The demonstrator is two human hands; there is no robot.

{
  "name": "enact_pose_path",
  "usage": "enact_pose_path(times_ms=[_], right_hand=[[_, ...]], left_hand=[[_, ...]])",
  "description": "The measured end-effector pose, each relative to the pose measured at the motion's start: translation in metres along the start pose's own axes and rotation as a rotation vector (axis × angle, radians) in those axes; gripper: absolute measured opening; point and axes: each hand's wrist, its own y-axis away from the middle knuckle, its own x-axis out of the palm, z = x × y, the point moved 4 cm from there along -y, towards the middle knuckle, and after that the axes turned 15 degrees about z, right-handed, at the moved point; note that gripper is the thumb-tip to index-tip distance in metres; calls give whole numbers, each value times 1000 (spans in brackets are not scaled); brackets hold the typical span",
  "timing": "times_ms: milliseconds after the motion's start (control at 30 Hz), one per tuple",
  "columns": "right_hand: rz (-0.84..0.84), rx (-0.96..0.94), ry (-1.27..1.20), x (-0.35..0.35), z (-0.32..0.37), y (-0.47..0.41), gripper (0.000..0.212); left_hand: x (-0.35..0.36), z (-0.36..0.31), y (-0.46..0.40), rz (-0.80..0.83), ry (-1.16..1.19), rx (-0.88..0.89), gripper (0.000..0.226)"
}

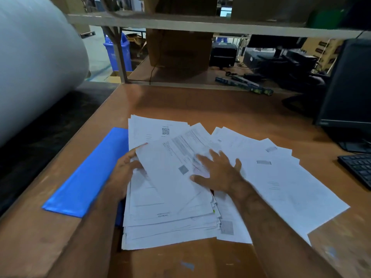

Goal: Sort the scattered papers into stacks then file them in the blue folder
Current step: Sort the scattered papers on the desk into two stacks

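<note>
A thick stack of white printed papers (170, 221) lies on the brown table in front of me, partly over the blue folder (86, 177) at its left. More sheets (281, 177) fan out loosely to the right. My left hand (122, 173) holds the left edge of a tilted top sheet (166, 167), fingers curled under it. My right hand (218, 171) lies flat on the same sheet with fingers spread. The folder's right part is hidden under the stack.
A black keyboard (359, 169) and a monitor (349, 87) stand at the right edge. A large white roll (36, 63) fills the left. Cardboard boxes (180, 49) and a shelf beam (200, 23) are behind the table (200, 101).
</note>
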Motion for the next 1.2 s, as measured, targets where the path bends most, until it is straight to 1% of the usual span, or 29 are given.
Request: enact_pose_path(times_ms=[100, 133, 200, 233, 267, 367, 467, 533, 567, 600, 733, 833, 933, 1000, 1067, 1133, 1200], right_hand=[[127, -123, -50, -8, -27, 1, 62], [153, -144, -38, -12, -38, 0, 59], [172, -183, -9, -17, -48, 2, 69], [152, -202, -25, -19, -47, 3, 72], [123, -205, -65, -20, -43, 4, 69], [7, -128, -157, -11, -23, 10, 46], [-30, -78, -61, 15, 4, 11, 71], [-76, -13, -17, 30, 18, 6, 77], [-107, 19, -17, 33, 23, 3, 78], [-126, 45, -15, 36, 29, -2, 78], [-171, 71, -40, 37, 61, -18, 76], [-191, 20, -61, 37, 86, -22, 73], [-186, -67, -172, 27, 94, -20, 60], [-226, -116, -218, 13, 79, -14, 57], [-292, -69, -223, -1, 45, -4, 62], [-346, 81, -203, -4, -3, 12, 70], [-321, 251, -142, 9, -43, 31, 82]], left_hand=[[-2, 2, -2, 6, 14, 13, 68], [-1, 2, -3, 10, 19, 13, 68], [-1, 2, -3, 20, 21, 17, 67], [-1, 3, -4, 25, 24, 20, 67], [-1, 3, -4, 27, 31, 19, 66], [-2, 4, -3, 25, 22, 19, 67], [0, 3, -2, 31, 10, 42, 63], [3, 0, 1, 53, -24, 92, 50], [5, -3, 3, 66, -75, 120, 43], [7, -5, 6, 74, -134, 137, 41], [11, -10, 8, 90, -200, 158, 43], [9, -7, 4, 101, -201, 170, 39], [4, -2, 3, 103, -203, 168, 44], [2, 2, 0, 100, -186, 163, 45], [0, 4, -3, 98, -172, 153, 45], [-1, 6, -5, 84, -143, 126, 45], [0, 7, -5, 75, -102, 99, 42]])
